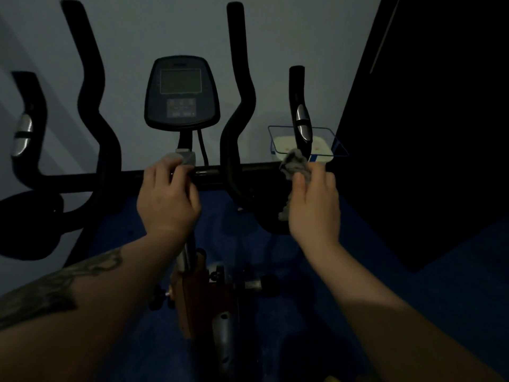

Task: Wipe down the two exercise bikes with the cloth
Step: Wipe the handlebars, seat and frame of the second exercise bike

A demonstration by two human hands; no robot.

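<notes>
While L hand (168,195) grips handlebar (110,179), R hand (314,199) holds cloth (293,164).

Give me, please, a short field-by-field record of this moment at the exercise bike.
setting: dim room, blue floor, pale wall
left hand: grips the handlebar crossbar below the console
right hand: holds the grey cloth against the right grip post
console screen: blank
behind the post: blue wire rack on the wall
second bike: not clearly in view
</notes>
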